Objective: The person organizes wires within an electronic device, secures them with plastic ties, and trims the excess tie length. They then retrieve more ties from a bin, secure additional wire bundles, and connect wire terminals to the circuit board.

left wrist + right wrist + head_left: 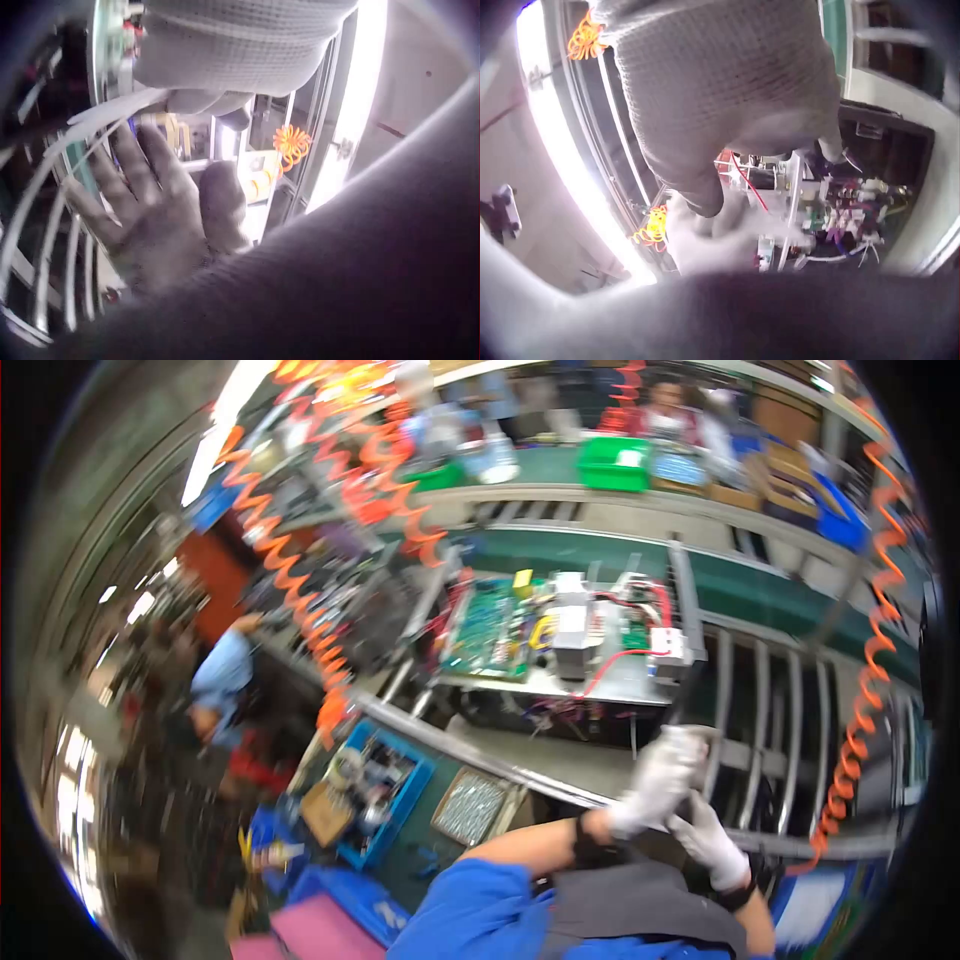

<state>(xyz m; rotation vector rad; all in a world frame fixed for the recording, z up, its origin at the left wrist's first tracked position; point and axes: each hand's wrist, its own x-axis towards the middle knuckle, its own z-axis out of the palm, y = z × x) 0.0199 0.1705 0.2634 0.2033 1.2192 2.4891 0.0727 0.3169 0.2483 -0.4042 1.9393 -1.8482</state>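
Crowded factory hall, orange coiled hoses [300, 585] hanging over a roller conveyor [765, 700]. On the conveyor, an open electronics unit [575, 625] with green circuit board [488, 628] and red wires, well apart from both hands and untouched. Nearer the body, low in the head view, left hand [660, 775] and right hand [712, 845] meeting, both in white knit gloves. Seemingly early in the work: gloves on, nothing picked up, unit yet to be handled. Right fingers [131, 161] straight and spread wide, holding nothing, tips up against the left hand. Left fingers apparently bent over those tips; pinching the glove or merely touching, impossible to tell.
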